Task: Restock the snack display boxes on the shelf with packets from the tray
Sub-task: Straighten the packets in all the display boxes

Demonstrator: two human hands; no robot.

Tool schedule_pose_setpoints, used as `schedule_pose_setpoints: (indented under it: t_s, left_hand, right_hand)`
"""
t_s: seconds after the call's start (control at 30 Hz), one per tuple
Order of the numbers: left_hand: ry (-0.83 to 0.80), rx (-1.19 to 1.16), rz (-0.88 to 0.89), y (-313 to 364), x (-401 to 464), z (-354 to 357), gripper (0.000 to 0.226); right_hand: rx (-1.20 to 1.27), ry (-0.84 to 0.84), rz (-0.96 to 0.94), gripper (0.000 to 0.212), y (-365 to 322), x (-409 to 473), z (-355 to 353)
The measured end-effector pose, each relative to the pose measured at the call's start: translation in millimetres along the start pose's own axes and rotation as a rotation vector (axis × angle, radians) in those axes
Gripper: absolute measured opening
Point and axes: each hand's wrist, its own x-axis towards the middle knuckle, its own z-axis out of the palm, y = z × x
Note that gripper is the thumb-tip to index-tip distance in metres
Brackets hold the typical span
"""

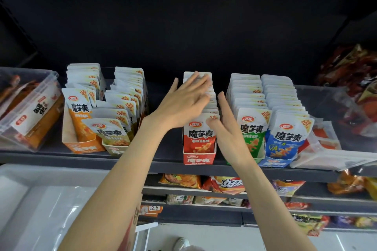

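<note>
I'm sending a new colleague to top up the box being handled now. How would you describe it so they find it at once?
On the dark shelf at chest height stands a row of snack display boxes. Take the red box near the middle, between the left hand and right hand. It stands alone with gaps on both sides, unlike the brown box and green-packet box.

Five snack display boxes, two clear bins, two hands

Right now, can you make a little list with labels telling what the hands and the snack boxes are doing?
left hand: fingers straight, resting on the packet tops in the red cardboard display box
right hand: open, against that box's right side
red box: full, upright row
orange cardboard box: packets leaning, looser
green and blue packets: tight rows to the right
</note>
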Motion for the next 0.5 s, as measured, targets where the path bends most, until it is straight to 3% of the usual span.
schedule_pose_setpoints:
  t_s: [0.1,0.2,0.33,0.43,0.5]
  left_hand:
    - [-0.048,0.036,-0.040,-5.1,10.8,2.9,0.051]
    - [-0.026,-0.121,-0.008,-10.5,11.0,7.2,0.049]
    - [0.193,-0.560,-0.017,-5.3,2.5,12.2,0.048]
    - [0.417,-1.053,-0.206,8.3,-18.5,19.7,0.050]
    - [0.442,-1.246,-0.326,15.8,-36.9,30.7,0.050]
  right_hand:
    - [-0.079,-0.020,0.019,0.074,7.0,3.6,6.4]
    - [-0.123,-0.028,0.022,0.072,9.6,11.0,9.9]
    - [-0.061,-0.023,0.015,0.071,11.9,13.2,11.3]
    - [-0.038,0.020,0.021,0.072,10.8,10.3,11.9]
    - [-0.052,0.089,0.014,0.070,12.8,5.3,12.7]
